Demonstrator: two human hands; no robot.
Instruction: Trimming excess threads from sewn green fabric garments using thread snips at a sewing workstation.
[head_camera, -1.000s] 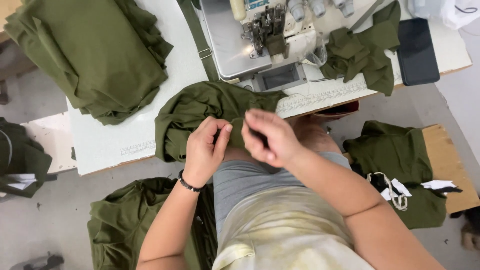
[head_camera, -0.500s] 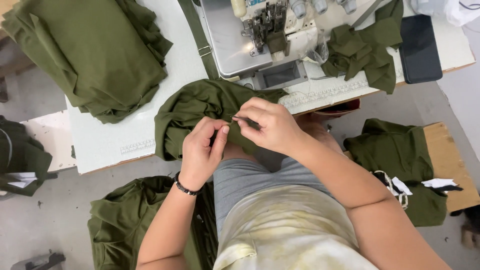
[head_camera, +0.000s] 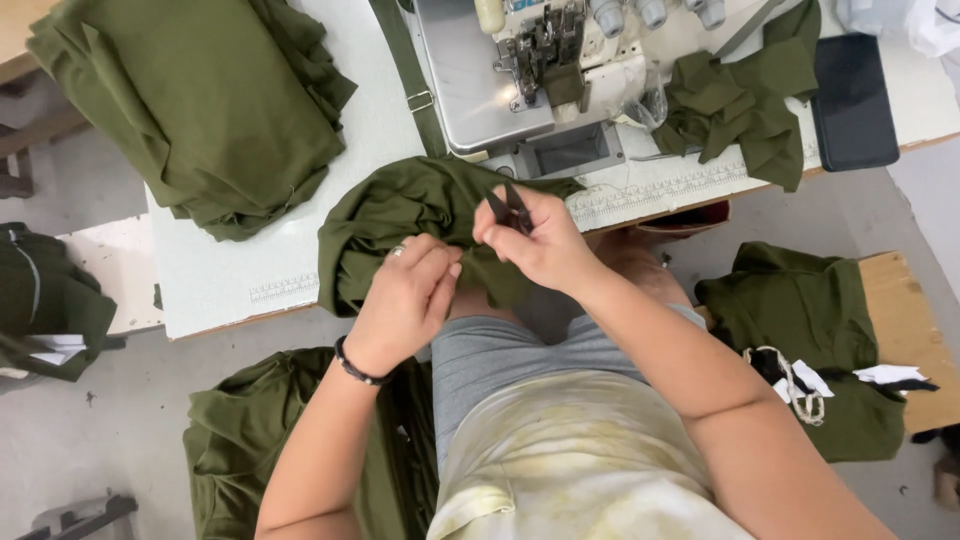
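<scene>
Head view: a folded olive fabric stack (head_camera: 200, 110) lies far left on the white table (head_camera: 220, 275). Your left hand (head_camera: 405, 300) pinches the olive garment (head_camera: 400, 215) at the table's edge. Your right hand (head_camera: 540, 245) grips small black thread snips (head_camera: 508, 208) just beside it.

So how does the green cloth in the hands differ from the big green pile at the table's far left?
The cloth in the hands is bunched and hangs over the table's near edge; the pile lies folded flat, fully on top. The bunched cloth is pinched by the left hand; the pile is untouched and looks larger. Both are the same olive green.
</scene>
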